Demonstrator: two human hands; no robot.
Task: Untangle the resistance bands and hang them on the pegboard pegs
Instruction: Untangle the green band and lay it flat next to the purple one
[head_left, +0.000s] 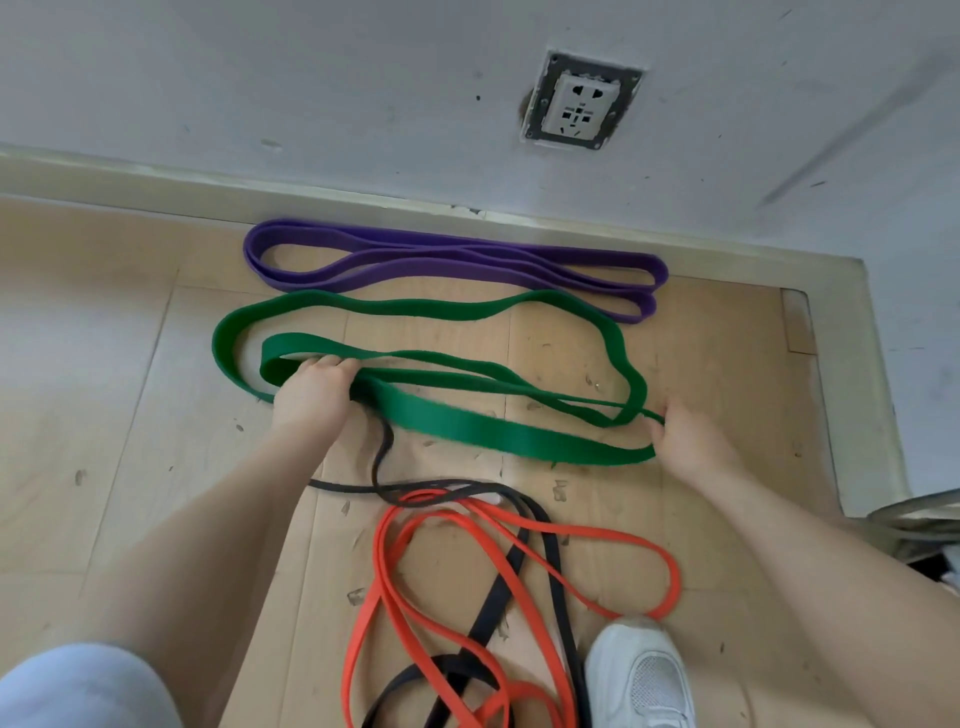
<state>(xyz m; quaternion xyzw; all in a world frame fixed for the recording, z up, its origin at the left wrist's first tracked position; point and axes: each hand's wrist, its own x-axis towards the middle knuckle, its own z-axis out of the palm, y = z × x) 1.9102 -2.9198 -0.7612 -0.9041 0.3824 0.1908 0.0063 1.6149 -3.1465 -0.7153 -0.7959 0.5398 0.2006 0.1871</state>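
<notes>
A wide green band (467, 426) lies in loose loops on the wooden floor. My left hand (314, 389) grips its left end, fingers curled over the strap. My right hand (685, 441) pinches the green band's right end. A purple band (457, 262) lies folded flat along the skirting board, apart from the others. Nearer me, an orange band (519, 525) and a black band (540, 519) lie tangled together; a black strand runs up under my left hand. No pegboard is in view.
A wall socket (579, 101) sits low on the white wall. My white shoe (641, 675) stands on the floor beside the orange loop. A grey object (919, 525) shows at the right edge. The skirting board (156, 182) borders the floor.
</notes>
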